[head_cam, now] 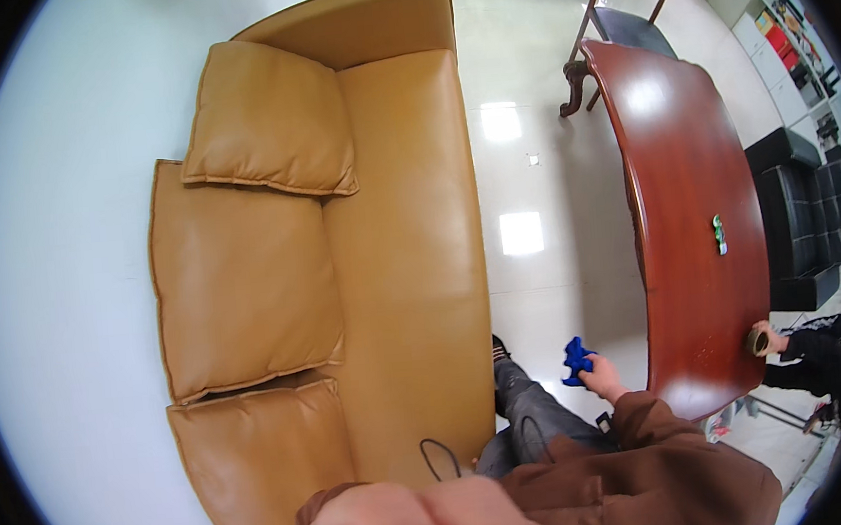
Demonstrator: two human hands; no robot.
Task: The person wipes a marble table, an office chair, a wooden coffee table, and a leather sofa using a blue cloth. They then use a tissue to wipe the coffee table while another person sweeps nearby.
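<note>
A blue cloth (577, 363) is gripped in my right hand (601, 377), held over the floor between the sofa and the table. My left hand (416, 519) is close to the camera at the bottom edge, blurred and partly cut off, its fingers curled; whether it holds anything cannot be seen. Left of my legs stretches a tan leather sofa (407, 227). Three matching cushions lean along its back: an upper one (271, 119), a middle one (243, 282) and a lower one (265, 449).
A glossy reddish wooden table (685, 171) stands at right, bearing a small green-and-white item (719, 234). Another person's hand (773, 339) holds a round object (757, 342) at its far edge. Beyond are a black sofa (797, 214) and a wooden chair (634, 28). A dark cable loop (441, 458) hangs near me.
</note>
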